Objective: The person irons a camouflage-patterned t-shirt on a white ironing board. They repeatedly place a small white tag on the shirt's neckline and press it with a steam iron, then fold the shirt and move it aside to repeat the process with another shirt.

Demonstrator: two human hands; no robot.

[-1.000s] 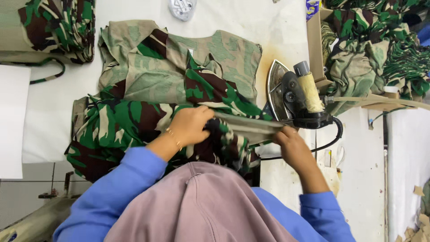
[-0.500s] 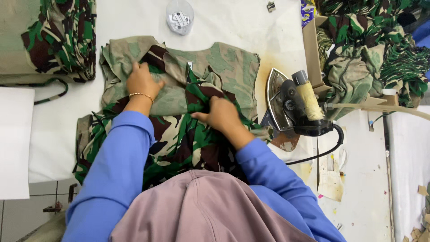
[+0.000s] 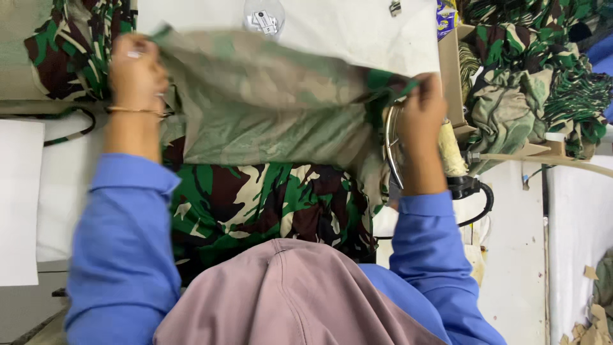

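Observation:
A camouflage garment (image 3: 268, 121) lies spread on the white ironing table (image 3: 345, 29), its pale inner side turned up across the top half. My left hand (image 3: 135, 70) grips the cloth's upper left edge, with a thin bracelet on that wrist. My right hand (image 3: 423, 108) grips the cloth's upper right edge, just in front of an electric iron (image 3: 447, 150) that stands at the table's right side. Both arms wear blue sleeves, and the lower part of the garment (image 3: 268, 198) shows its green, brown and black print.
A small clear round dish (image 3: 263, 16) sits at the table's far edge. Piles of camouflage cloth lie at the upper left (image 3: 60, 45) and on a shelf at the upper right (image 3: 530, 76). The iron's black cable (image 3: 482, 204) curves down the right side. A white sheet (image 3: 19, 198) lies at the left.
Both hands have moved apart and up from the middle of the garment to its outer edges, lifting and spreading the pale upper layer.

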